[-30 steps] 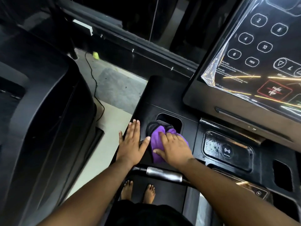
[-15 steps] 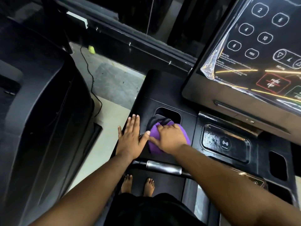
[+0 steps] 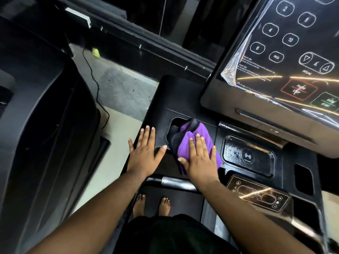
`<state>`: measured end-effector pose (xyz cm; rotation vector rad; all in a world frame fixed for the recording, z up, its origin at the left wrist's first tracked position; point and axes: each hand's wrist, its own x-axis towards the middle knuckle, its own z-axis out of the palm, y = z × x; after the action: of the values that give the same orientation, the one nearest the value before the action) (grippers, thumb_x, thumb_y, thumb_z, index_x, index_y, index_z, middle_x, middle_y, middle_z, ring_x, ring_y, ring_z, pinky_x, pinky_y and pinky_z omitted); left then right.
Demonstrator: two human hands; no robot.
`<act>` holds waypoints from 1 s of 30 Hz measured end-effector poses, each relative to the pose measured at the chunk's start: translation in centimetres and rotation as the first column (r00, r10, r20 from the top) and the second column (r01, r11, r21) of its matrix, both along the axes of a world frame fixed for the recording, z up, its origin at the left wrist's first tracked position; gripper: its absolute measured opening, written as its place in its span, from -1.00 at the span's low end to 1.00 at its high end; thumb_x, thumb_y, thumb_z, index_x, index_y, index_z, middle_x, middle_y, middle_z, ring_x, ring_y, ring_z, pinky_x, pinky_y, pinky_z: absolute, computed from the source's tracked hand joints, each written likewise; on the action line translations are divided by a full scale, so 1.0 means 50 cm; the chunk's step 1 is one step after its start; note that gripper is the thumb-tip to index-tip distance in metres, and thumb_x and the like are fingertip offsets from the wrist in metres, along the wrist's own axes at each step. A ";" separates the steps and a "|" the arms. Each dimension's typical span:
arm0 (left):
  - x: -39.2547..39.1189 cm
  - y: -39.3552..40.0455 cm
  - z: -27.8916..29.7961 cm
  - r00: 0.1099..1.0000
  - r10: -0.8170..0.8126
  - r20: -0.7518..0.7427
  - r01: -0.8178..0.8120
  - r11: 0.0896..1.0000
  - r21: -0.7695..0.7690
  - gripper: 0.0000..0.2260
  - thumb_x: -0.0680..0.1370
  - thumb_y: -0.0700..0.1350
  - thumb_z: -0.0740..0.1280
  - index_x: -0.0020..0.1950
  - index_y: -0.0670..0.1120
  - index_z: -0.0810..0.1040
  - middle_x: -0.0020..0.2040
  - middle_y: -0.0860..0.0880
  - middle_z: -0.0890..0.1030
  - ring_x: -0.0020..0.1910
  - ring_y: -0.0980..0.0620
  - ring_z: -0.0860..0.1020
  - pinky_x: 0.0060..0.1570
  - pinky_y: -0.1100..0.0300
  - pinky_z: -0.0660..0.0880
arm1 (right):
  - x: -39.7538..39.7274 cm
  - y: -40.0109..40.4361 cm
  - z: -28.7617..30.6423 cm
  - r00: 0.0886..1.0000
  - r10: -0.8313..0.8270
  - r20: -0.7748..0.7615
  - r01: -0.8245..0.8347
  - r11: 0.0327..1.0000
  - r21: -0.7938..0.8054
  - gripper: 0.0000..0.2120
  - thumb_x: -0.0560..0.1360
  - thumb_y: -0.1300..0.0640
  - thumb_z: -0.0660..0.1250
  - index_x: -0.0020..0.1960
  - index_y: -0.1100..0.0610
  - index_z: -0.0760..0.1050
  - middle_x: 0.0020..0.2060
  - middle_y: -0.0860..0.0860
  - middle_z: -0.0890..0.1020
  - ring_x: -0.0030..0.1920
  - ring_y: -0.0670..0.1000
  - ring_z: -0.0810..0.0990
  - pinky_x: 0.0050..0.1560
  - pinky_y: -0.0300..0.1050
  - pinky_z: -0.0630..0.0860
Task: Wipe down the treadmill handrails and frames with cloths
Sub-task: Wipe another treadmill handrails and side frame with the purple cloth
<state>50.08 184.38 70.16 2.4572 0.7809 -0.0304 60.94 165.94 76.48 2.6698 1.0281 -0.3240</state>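
Right hand (image 3: 199, 158) flat, fingers (image 3: 200, 143) straight, pressing purple cloth (image 3: 192, 142) on treadmill console (image 3: 165, 99), over the cup recess (image 3: 177, 123). Left hand (image 3: 145, 153) just left of the cloth, released, palm flat on console. Silver handrail (image 3: 176, 182) near both wrists.

Purple-and-black cloth (image 3: 190, 142) on a black treadmill console (image 3: 174, 99).
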 end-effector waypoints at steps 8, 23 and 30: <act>0.003 0.001 -0.010 1.000 -0.001 -0.008 0.001 1.000 0.022 -0.20 0.55 0.47 -0.32 0.68 0.05 -0.22 0.70 0.01 -0.17 0.66 0.02 -0.21 0.57 -0.33 -0.17 | 0.021 -0.042 0.025 0.990 -0.026 0.140 0.011 0.994 0.110 -0.48 0.65 -0.14 0.06 0.27 0.26 0.49 0.30 0.29 0.53 0.34 0.26 0.50 0.36 0.33 0.42; 0.005 -0.005 0.017 0.999 0.012 -0.045 -0.011 0.999 0.031 -0.20 0.57 0.44 -0.24 0.69 0.02 -0.18 0.70 -0.01 -0.17 0.67 0.00 -0.19 0.56 -0.33 -0.20 | 0.037 0.007 -0.023 0.965 -0.259 -0.031 0.261 0.960 0.103 -0.10 0.51 -0.50 -0.27 0.68 0.01 -0.23 0.65 0.23 -0.16 0.65 0.21 -0.21 0.57 0.39 -0.08; 0.006 -0.004 0.017 0.998 -0.003 -0.055 0.006 0.999 0.052 -0.21 0.58 0.43 -0.19 0.69 0.03 -0.19 0.70 -0.02 -0.17 0.67 -0.01 -0.19 0.56 -0.34 -0.17 | 0.179 0.145 -0.023 0.986 0.139 -0.094 -0.134 0.989 0.058 -0.14 0.56 -0.48 -0.12 0.64 -0.07 -0.38 0.65 0.15 -0.26 0.64 0.16 -0.31 0.54 0.47 -0.18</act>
<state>50.38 184.16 71.00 2.5166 0.8098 -0.0810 69.87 173.20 75.34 2.6340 1.2583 -0.4094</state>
